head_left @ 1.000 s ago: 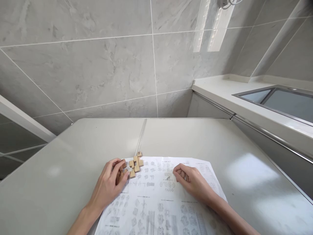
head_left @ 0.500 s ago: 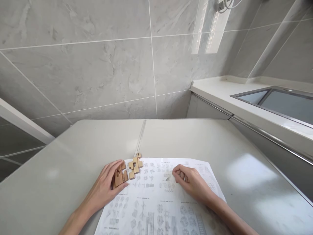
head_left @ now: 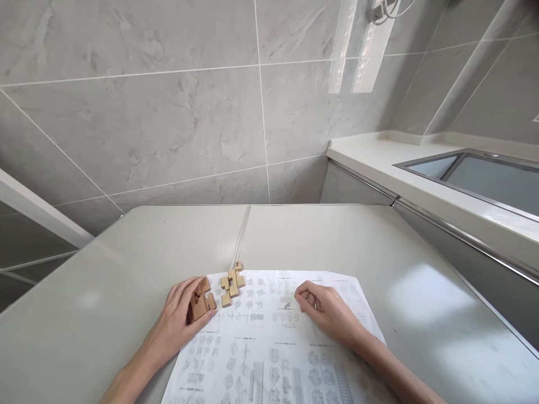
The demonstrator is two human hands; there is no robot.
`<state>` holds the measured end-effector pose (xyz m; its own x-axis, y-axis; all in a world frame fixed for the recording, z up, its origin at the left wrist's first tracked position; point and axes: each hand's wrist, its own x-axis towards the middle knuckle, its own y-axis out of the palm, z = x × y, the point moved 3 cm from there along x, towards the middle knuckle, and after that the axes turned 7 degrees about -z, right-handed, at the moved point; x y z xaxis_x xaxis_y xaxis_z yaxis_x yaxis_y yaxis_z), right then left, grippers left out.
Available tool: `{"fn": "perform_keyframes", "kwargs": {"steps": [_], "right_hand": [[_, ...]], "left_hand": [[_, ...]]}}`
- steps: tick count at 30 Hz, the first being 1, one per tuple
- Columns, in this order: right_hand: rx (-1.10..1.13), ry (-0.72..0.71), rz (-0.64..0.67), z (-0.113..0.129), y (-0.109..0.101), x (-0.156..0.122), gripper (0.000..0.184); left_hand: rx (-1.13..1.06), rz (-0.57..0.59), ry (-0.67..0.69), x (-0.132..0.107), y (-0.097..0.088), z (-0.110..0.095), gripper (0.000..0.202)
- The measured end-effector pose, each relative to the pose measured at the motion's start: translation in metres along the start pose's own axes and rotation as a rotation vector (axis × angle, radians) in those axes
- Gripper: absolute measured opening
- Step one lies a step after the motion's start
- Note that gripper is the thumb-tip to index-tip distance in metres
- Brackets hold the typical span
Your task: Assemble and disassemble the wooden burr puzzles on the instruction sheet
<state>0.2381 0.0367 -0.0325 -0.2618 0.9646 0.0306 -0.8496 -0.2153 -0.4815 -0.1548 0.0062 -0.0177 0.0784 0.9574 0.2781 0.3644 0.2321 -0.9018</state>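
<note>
My left hand (head_left: 179, 308) is curled around reddish-brown notched wooden puzzle pieces (head_left: 200, 306), with the thumb in front and the fingers behind. Just to their right lies a cluster of lighter wooden puzzle pieces (head_left: 233, 283), one bearing a small dark mark. These sit across the top edge of a large printed sheet (head_left: 236, 381) covered with small diagrams. On the sheet's right side rests my right hand (head_left: 324, 308), its fingers curled into a loose fist with nothing showing in them.
The sheet lies on a pale table (head_left: 126, 252) with a seam (head_left: 242, 233) running towards the back. Behind stands a grey tiled wall (head_left: 168, 123). To the right is a white counter (head_left: 357, 151) with a sink (head_left: 475, 174).
My left hand has shifted slightly left with the brown pieces, widening the gap to the lighter ones. My right hand stays in nearly the same place on the sheet.
</note>
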Motion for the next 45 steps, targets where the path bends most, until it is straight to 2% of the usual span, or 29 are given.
{"fn": "perform_keyframes", "kwargs": {"steps": [5, 13, 20, 24, 27, 29, 31, 34, 37, 40, 42, 45], "right_hand": [[-0.002, 0.002, -0.001, 0.0, -0.001, 0.0, 0.024], [-0.005, -0.001, -0.003, -0.001, 0.0, 0.0, 0.022], [-0.003, -0.001, -0.002, 0.001, -0.001, 0.0, 0.023], [0.0, -0.014, -0.004, 0.0, 0.0, 0.001, 0.022], [0.014, -0.015, -0.005, 0.002, -0.002, 0.001, 0.022], [0.054, -0.007, 0.014, 0.006, -0.004, 0.0, 0.022], [0.162, 0.013, 0.046, 0.01, -0.006, -0.001, 0.026], [0.458, 0.086, 0.147, 0.014, -0.004, -0.004, 0.036], [0.805, 0.13, 0.329, 0.019, 0.006, -0.009, 0.05], [1.086, 0.163, 0.485, 0.024, 0.017, -0.013, 0.063], [1.198, 0.201, 0.514, 0.025, 0.021, -0.013, 0.064], [1.268, 0.287, 0.424, 0.02, 0.021, -0.011, 0.056]], "left_hand": [[-0.006, -0.004, 0.011, -0.002, -0.003, -0.004, 0.07], [0.015, -0.021, -0.01, -0.008, -0.005, 0.001, 0.07], [0.013, -0.033, 0.012, -0.014, 0.0, 0.005, 0.068], [0.018, -0.068, -0.007, -0.019, 0.0, 0.009, 0.067], [0.044, -0.116, 0.003, -0.021, -0.007, 0.006, 0.068], [0.045, -0.166, 0.039, -0.02, -0.014, -0.006, 0.069], [0.02, -0.195, 0.102, -0.019, -0.02, -0.028, 0.073], [-0.034, -0.146, 0.153, -0.012, -0.018, -0.068, 0.077], [-0.102, -0.052, 0.266, 0.001, -0.003, -0.112, 0.085], [-0.186, 0.042, 0.355, 0.019, 0.019, -0.149, 0.094], [-0.237, 0.121, 0.379, 0.03, 0.035, -0.168, 0.095], [-0.31, 0.184, 0.439, 0.044, 0.053, -0.189, 0.1]]}}
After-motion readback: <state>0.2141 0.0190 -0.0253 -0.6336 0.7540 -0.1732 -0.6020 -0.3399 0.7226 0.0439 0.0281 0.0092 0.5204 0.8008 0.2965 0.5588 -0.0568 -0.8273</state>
